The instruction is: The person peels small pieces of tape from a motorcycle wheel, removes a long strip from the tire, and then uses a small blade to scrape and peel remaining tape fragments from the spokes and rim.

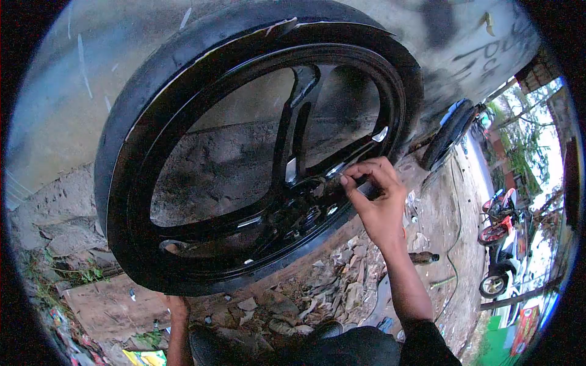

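Note:
A large black wheel with a tyre (149,79) and glossy black spokes (284,146) fills the middle of the view, tilted near a wall. My right hand (378,195) is at the right of the hub (299,207), thumb and index finger pinched together over a spoke; whatever lies between the fingertips is too small to make out. Below the tyre's lower left edge is my left hand (177,303), mostly hidden behind the wheel, so its fingers cannot be made out. Torn or peeling edges run along the top of the tyre.
A grey wall (55,110) stands behind the wheel. Rubble (348,287) covers the ground below it. To the right are another tyre (448,137), a dark bottle (422,257), a green hose (456,232) and parked motorcycles (503,226). A yellow packet (144,357) lies at lower left.

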Tool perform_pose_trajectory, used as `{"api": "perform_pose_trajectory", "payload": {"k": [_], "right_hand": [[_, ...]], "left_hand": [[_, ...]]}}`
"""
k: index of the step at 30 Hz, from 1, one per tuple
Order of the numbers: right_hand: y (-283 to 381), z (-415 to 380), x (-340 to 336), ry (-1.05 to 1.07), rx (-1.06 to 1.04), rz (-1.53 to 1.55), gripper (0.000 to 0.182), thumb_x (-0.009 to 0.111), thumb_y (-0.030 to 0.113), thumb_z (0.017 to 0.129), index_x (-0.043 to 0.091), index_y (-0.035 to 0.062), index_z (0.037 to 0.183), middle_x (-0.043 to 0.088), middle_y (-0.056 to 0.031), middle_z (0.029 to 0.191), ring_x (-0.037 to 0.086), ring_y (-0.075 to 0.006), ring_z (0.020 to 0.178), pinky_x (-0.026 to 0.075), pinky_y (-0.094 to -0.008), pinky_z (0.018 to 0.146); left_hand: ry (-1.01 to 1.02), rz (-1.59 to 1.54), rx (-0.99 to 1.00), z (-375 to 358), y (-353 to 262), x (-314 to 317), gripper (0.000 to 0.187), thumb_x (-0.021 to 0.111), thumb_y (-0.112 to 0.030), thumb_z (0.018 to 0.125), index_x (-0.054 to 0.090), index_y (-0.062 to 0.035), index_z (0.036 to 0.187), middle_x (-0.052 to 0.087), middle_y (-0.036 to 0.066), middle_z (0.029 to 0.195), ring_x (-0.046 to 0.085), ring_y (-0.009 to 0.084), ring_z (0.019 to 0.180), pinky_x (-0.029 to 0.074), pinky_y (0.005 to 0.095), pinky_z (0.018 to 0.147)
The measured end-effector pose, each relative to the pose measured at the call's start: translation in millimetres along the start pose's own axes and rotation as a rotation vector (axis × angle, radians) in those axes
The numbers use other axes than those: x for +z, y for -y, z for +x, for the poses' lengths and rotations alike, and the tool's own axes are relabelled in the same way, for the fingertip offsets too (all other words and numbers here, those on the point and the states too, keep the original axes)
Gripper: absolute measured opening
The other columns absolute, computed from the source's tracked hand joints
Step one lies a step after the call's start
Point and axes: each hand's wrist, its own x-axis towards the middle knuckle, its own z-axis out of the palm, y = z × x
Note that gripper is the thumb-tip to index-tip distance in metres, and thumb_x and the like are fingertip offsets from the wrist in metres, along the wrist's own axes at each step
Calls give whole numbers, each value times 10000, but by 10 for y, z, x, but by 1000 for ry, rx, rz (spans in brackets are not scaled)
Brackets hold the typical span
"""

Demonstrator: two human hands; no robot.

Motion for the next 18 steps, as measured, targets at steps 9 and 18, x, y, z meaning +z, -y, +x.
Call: {"api": "perform_pose_trajectory", "payload": {"k": [9, 18], "right_hand": [[-6, 4, -2, -36, 27, -5, 168, 764, -16, 777, 742, 11, 941, 683, -113, 917, 687, -237, 854, 532, -340, 800], [44, -4, -28, 9, 4, -25, 177, 772, -13, 769, 748, 18, 941, 686, -104, 925, 679, -218, 864, 530, -328, 810]], "left_hand": [[10, -36, -173, 113, 164, -404, 514, 586, -325, 1051, 538, 23, 1427, 563, 99, 1430, 546, 259, 1242, 429, 412, 1094], [-54, 94, -203, 146, 199, -512, 437, 546, -313, 1058, 616, 20, 1332, 650, 81, 1281, 609, 217, 1096, 507, 384, 959]]}}
